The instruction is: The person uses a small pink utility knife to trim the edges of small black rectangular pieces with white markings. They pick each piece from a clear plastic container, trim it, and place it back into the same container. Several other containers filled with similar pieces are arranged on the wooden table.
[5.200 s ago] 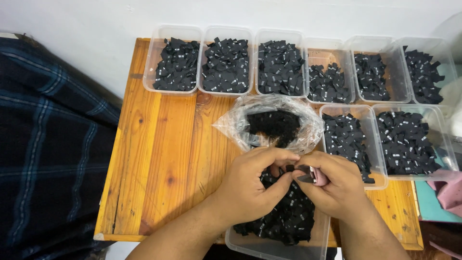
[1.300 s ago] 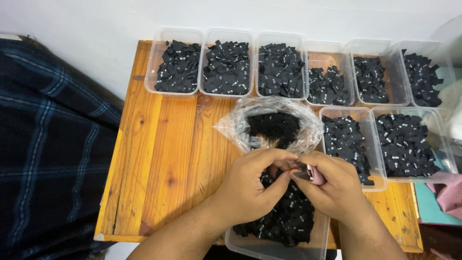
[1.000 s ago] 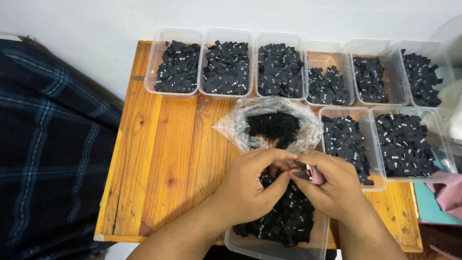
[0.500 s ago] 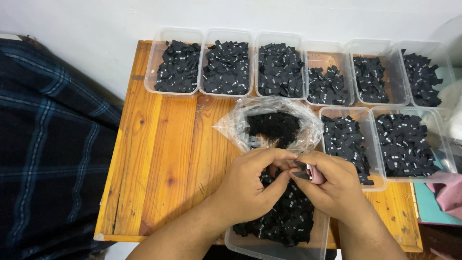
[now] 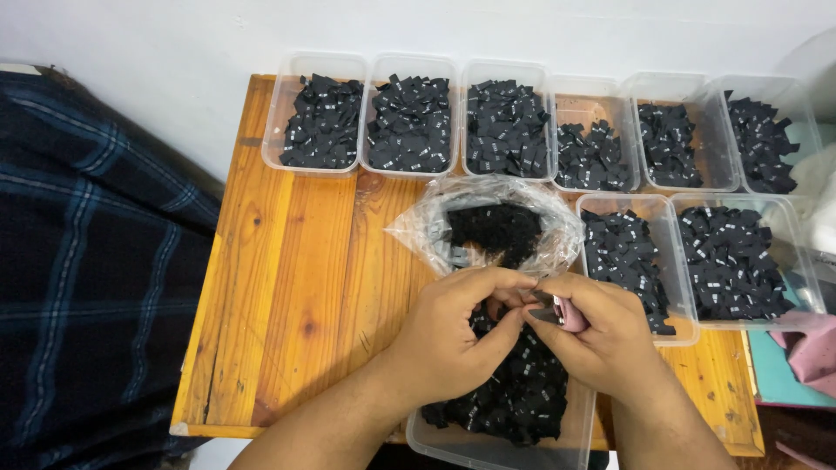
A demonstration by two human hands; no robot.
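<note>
My left hand (image 5: 453, 335) and my right hand (image 5: 610, 344) meet over a clear tub (image 5: 488, 448) heaped with small black fabric labels (image 5: 522, 405) at the table's near edge. The left fingers pinch one black label (image 5: 542, 313) between the hands. My right hand is closed on a small pink-handled cutter (image 5: 571, 315), its tip touching that label. Much of the label and cutter is hidden by fingers.
An open clear plastic bag (image 5: 422, 235) of black labels lies just beyond the hands. Six clear tubs of labels line the back (image 5: 324, 61), and two more stand at the right (image 5: 662, 218). The wooden table (image 5: 296, 278) shows at left, beside plaid cloth (image 5: 87, 261). Pink cloth (image 5: 814, 357) lies far right.
Both hands stay over the near tub; only slight finger shifts around the label and cutter.
</note>
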